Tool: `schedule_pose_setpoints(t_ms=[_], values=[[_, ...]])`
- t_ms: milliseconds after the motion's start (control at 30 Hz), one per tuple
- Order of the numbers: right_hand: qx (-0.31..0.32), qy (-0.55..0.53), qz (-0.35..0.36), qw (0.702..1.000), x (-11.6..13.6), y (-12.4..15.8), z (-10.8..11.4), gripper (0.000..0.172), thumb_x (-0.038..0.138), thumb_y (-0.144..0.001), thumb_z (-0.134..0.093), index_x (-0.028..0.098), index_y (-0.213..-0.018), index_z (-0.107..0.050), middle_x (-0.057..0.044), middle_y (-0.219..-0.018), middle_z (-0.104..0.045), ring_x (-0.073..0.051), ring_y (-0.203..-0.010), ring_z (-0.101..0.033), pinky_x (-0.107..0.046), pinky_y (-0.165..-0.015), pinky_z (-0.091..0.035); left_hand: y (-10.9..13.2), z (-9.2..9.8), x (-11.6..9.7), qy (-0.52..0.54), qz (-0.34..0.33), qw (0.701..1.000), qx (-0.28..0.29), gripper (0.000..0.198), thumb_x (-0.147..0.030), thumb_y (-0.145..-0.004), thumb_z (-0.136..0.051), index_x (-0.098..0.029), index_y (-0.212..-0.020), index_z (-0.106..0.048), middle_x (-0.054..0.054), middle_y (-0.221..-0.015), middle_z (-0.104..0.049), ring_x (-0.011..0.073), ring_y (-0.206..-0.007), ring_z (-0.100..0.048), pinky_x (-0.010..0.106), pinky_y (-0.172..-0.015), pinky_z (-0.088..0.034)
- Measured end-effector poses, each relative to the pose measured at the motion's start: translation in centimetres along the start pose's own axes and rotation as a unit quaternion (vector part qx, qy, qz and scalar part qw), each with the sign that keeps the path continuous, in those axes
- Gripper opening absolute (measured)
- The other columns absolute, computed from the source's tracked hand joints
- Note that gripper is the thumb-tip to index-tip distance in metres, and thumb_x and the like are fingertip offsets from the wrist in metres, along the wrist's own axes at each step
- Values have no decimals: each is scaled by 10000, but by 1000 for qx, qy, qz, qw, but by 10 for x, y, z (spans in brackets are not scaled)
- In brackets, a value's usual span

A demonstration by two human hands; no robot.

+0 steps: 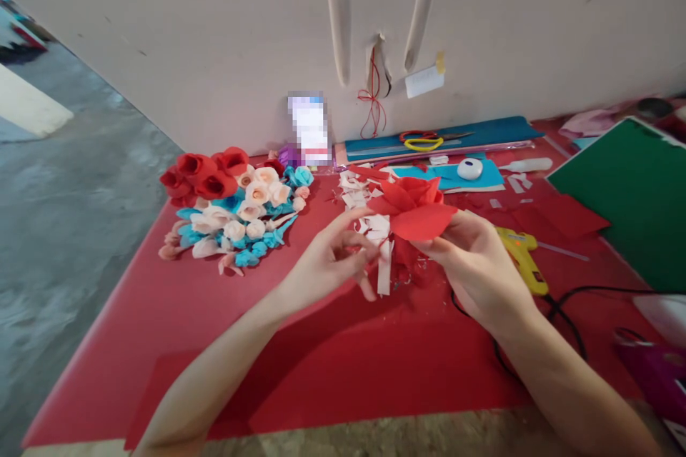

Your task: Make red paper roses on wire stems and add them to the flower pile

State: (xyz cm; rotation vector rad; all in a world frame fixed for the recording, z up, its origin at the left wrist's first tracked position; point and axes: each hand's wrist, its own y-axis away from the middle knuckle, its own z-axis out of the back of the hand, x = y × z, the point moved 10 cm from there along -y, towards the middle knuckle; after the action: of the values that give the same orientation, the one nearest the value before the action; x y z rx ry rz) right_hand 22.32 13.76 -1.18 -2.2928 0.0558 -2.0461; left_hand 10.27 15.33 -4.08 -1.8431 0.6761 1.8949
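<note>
A red paper flower (pixel 423 218) with broad, layered petals is held up above the table. My right hand (pixel 476 264) is closed around its right side and underside, thumb beneath the front petal. At the flower's left edge, my left hand (pixel 343 250) has curled fingers, the uppermost meeting the petals; its lower fingers hang bent below. Some of its fingertips overlap and are hard to separate. White paper scraps (pixel 379 232) lie behind and beneath the flower. A yellow glue gun (pixel 522 257) rests on the table just beyond my right hand.
Finished red, cream and blue paper flowers (pixel 257 193) are piled at the left. Scissors (pixel 423 143) lie on blue paper (pixel 493 130) along the wall. A phone (pixel 311 128) leans there. A green board (pixel 632 193) stands right; the black cable (pixel 568 296) crosses the red tabletop (pixel 332 378).
</note>
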Motion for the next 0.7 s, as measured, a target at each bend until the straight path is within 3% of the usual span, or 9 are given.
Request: schedule_pose_setpoints(t_ms=[67,167,333,500,600,700], values=[[22,13,-9,1000,0,2,-8,171,359,-721,-723,246,-840,-676,22,-698,-598,-126,-608,-565,-243,-598,-481,6,-5,-12,58,-35,998,2,324,-231,-767,-666,-224,-1071,-553,44,-977,-673,149,-716,-687,234,-594,-562],[48,45,-11,998,1,4,-18,255,373,-686,-746,213,-866,-663,4,-738,-608,-142,-653,-565,-266,-638,-485,12,-4,-22,74,-55,995,-35,272,-217,-700,-731,-209,-953,-630,41,-996,-688,165,-848,-672,250,-726,-570],[77,36,4,996,2,6,-29,269,323,-678,-757,197,-882,-636,-17,-821,-616,-160,-756,-551,-270,-670,-474,14,2,-17,76,-17,993,-85,129,-242,-691,-744,-180,-781,-676,3,-780,-708,136,-731,-667,230,-688,-562],[50,53,10,997,7,8,-23,347,290,-699,-743,241,-1011,-598,10,-789,-535,-140,-723,-516,-258,-631,-438,14,9,-14,136,-39,985,-97,136,-258,-664,-768,-202,-740,-670,-30,-693,-689,109,-649,-645,217,-646,-550],[11,83,47,995,20,11,-16,213,274,-770,-682,258,-971,-613,23,-777,-529,-109,-679,-484,-234,-592,-406,18,18,-12,152,-44,977,-144,245,-336,-615,-796,-204,-761,-650,-10,-743,-692,140,-676,-645,282,-691,-559],[-5,145,113,983,38,17,-18,35,202,-813,-626,226,-837,-634,22,-765,-574,-92,-650,-483,-230,-568,-390,21,18,-11,158,-31,975,-155,297,-387,-595,-797,-191,-769,-657,22,-757,-691,168,-710,-645,326,-740,-557]])
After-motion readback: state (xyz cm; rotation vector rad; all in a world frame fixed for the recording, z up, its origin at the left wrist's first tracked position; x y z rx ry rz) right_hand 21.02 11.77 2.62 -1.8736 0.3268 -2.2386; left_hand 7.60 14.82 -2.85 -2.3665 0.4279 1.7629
